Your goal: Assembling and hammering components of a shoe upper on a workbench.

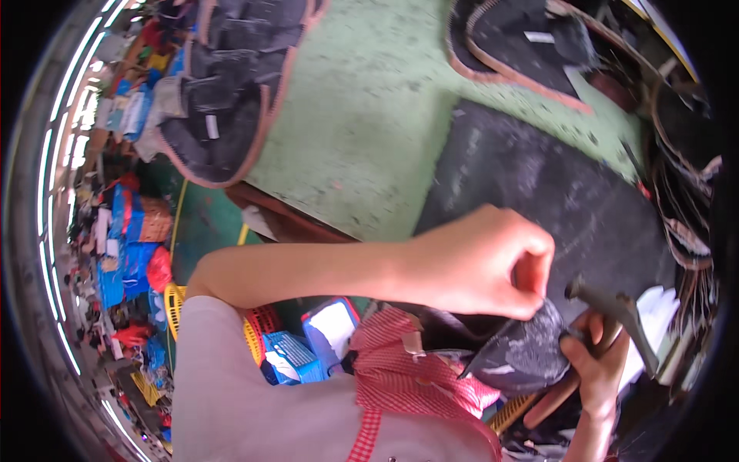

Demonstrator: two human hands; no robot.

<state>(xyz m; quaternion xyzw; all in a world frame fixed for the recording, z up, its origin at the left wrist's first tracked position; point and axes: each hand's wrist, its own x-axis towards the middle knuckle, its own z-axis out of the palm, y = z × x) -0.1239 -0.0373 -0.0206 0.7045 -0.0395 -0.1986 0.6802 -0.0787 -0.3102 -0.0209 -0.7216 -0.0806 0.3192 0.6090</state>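
Note:
My left hand [485, 262] is curled closed in front of me, its fingertips pinching the upper edge of a black, leather-like piece [523, 354]. That piece hangs in soft folds, close to my red checked apron [392, 362]. In my right hand [596, 362] is a hammer [623, 312]; its metal head sticks up past the fingers, and the wooden handle slants down to the left. The right thumb also lies against the black piece's right edge. Just beyond both hands a dark flat board [539, 181] lies on the green tabletop [354, 115].
Overlapping black curved pieces with pinkish-brown edges lie at far left [219, 115] and far right [531, 46]. Strips and loops [677, 208] hang along the right side. Blue boxes [292, 358] sit in a basket below my left arm. Cluttered shelves [123, 246] line the left.

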